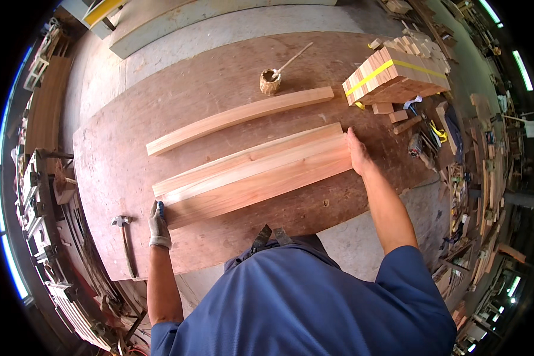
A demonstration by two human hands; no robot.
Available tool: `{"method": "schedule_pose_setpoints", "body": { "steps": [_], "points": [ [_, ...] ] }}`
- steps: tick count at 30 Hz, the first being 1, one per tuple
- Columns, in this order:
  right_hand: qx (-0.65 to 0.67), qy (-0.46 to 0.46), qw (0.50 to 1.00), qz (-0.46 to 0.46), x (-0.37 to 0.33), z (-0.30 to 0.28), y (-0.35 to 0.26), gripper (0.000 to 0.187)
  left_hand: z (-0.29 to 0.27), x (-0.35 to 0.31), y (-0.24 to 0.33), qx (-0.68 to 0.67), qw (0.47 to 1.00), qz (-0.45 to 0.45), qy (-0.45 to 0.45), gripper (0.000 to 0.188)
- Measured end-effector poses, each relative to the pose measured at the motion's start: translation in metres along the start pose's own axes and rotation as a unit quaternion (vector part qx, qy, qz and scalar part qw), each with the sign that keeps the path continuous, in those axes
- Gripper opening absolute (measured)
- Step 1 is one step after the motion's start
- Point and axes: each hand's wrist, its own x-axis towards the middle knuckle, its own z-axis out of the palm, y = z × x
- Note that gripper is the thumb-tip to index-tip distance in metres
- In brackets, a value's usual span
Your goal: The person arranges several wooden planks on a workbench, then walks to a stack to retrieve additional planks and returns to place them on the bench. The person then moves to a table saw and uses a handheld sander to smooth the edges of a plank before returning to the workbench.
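Note:
Wooden boards (pixel 267 169) lie side by side on the worktable in front of me, slanting up to the right. My left hand (pixel 159 228), in a grey work glove, grips their left end. At the opposite end, my bare right hand (pixel 356 152) has its palm and fingers against the end faces, the thumb side toward me. Beyond them, apart, rests a single wooden strip (pixel 243 120). A hammer (pixel 124 243) lies to the left of my gloved hand.
The brown worktable (pixel 113 154) carries a small pot (pixel 270 83) with a stick in it. At the far right stand a strapped stack of wood pieces (pixel 391 77), wood offcuts (pixel 383 108) and hand tools (pixel 418 145). Cluttered racks line both sides.

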Motion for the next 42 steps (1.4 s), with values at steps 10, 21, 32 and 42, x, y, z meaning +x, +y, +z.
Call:
{"method": "schedule_pose_setpoints", "body": {
  "steps": [10, 21, 32, 42],
  "points": [
    [0.016, -0.021, 1.000, 0.012, 0.016, -0.009, 0.007, 0.104, -0.013, 0.027, -0.011, -0.028, 0.999, 0.015, -0.021, 0.053],
    [0.016, -0.011, 1.000, -0.003, -0.001, 0.006, -0.008, 0.100, 0.017, 0.013, 0.012, 0.001, 1.000, 0.004, 0.008, 0.057],
    [0.022, 0.023, 0.999, -0.020, 0.013, 0.003, 0.010, 0.101, 0.008, 0.021, -0.001, -0.006, 1.000, 0.022, 0.005, 0.061],
    [0.007, -0.029, 0.999, 0.044, -0.003, -0.025, 0.013, 0.110, -0.004, -0.015, 0.005, 0.073, 0.997, -0.005, -0.022, 0.052]
  ]
}}
